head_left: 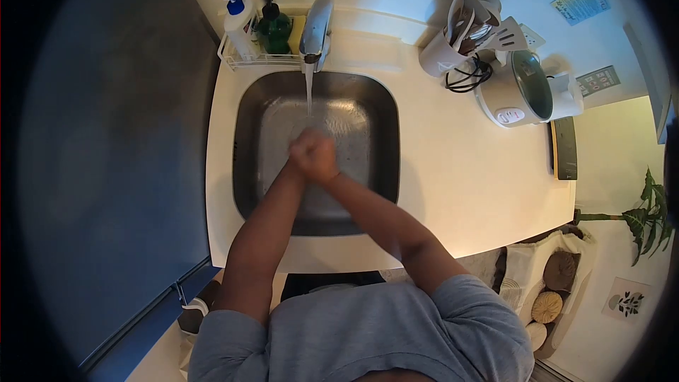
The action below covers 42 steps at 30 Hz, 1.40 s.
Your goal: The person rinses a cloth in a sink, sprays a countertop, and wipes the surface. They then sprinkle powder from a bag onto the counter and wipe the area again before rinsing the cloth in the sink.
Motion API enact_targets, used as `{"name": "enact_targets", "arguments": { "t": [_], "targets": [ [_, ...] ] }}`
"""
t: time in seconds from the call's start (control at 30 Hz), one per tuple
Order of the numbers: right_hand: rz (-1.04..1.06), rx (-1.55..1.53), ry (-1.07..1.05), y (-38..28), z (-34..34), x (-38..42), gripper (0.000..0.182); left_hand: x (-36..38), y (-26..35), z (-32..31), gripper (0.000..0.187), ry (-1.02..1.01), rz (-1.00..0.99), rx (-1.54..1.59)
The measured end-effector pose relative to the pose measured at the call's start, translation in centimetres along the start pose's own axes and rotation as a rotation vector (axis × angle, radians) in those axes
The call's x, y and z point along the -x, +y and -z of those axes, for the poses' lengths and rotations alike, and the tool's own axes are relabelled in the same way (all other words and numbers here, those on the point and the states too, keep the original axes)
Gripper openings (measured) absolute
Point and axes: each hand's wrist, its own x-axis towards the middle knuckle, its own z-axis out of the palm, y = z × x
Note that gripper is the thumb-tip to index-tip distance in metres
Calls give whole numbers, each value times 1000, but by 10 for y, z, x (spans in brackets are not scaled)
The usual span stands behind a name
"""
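Observation:
My left hand [301,147] and my right hand [322,160] are pressed together over the steel sink [385,163]. Both look closed, their fingers folded against each other and slightly blurred. Anything between the palms is hidden. Just beyond them, a thin stream of water [309,90] runs from the chrome faucet [316,28] down towards the hands. The sink's bottom is wet and shiny.
Behind the sink, a wire rack [244,64] carries a white pump bottle [240,25], a green pump bottle [274,30] and a yellow sponge [297,34]. Right on the counter [467,170] stand a utensil holder [438,55], a black cord [467,79] and a rice cooker [503,95].

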Motion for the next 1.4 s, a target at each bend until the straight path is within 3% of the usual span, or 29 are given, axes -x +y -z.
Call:
{"name": "enact_targets", "arguments": {
  "t": [0.17, 0.23, 0.27, 0.3, 0.33, 0.37, 0.4, 0.43, 0.47, 0.5, 0.57, 0.6, 0.63, 0.67, 0.7, 0.77, 0.83, 0.87, 0.9, 0.97, 1.0, 1.1, 1.13, 1.2, 1.23, 1.27, 1.3, 1.37, 1.4],
  "targets": [
    [91, 197, -100, 8, -2, -2, 15, 21, 6, -20, 41, 161, 13, -313],
    [-536, -427, -285, 20, 22, -25, 28, 24, 31, -27, 48, 122, -9, -263],
    [-537, -427, -290, 21, 34, -21, 28, 29, 42, -29, 56, 82, -24, -207],
    [-333, -289, -529, 21, 47, -16, 31, 36, 50, -32, 56, 81, -25, -204],
    [-122, -147, -756, 17, 61, -16, 33, 42, 60, -36, 63, 41, -46, -601],
    [-124, -147, -757, 16, 75, -24, 33, 47, 66, -34, 70, 1, -66, -998],
    [-112, 7, -950, 9, 90, -39, 33, 48, 70, -29, 70, 3, -66, -996],
    [-95, 167, -1139, 6, 102, -49, 33, 47, 74, -24, 72, -124, 83, -1399],
    [-91, 167, -1140, 6, 112, -51, 33, 46, 78, -18, 75, -260, 244, -1794],
    [-140, -46, -998, 7, 122, -52, 35, 46, 80, -8, 75, -259, 241, -1795],
    [-191, -251, -841, 9, 128, -48, 37, 42, 73, 14, 67, -229, 123, -1171],
    [-339, -747, -665, 8, 125, -43, 33, 41, 63, 16, 67, -229, 125, -1170],
    [-467, -1229, -449, 5, 121, -42, 30, 37, 54, 13, 64, -106, 1, -722],
    [-468, -1229, -448, 0, 110, -31, 30, 33, 42, 11, 62, 18, -108, -269],
    [-384, -1041, -430, -11, 90, -18, 28, 17, 29, 17, 62, 17, -110, -270],
    [-226, -664, -384, -35, 50, 9, 24, -15, 0, 33, 52, -277, 4, 216],
    [-150, -479, -364, -55, 40, 13, 22, -4, -2, 17, 48, -384, 76, 329],
    [12, -188, -378, -70, 42, 13, 21, 3, -5, 8, 45, -491, 153, 442],
    [175, 106, -383, -79, 46, 11, 20, -3, -14, 8, 45, -490, 156, 444],
    [65, 70, -255, -43, 32, -11, 19, -19, -29, 12, 36, 54, 84, 277],
    [-51, 33, -131, -36, 30, -17, 19, -15, -28, 10, 36, 57, 89, 278],
    [-38, 62, -84, -37, 22, 4, 18, -6, -8, 7, 29, 75, 124, -42],
    [-36, 65, -86, -45, 20, 14, 18, -5, -7, 7, 27, 27, -18, -314],
    [349, 61, -265, -60, 14, 33, 20, -3, -5, 8, 23, -68, -304, -858],
    [350, 61, -266, -54, 15, 22, 20, -3, -3, 8, 22, -117, -454, -1130],
    [141, -14, -214, -43, 18, 4, 20, 0, -3, 8, 21, -166, -600, -1400],
    [-67, -90, -160, -35, 17, -4, 20, 2, -5, 5, 21, -166, -597, -1402],
    [-17, -15, -75, -24, 8, 0, 20, 1, -5, -3, 20, 205, 14, -73],
    [33, 63, 5, -22, 4, 0, 19, -8, -8, 17, 20, 203, 9, -73]
  ]
}}
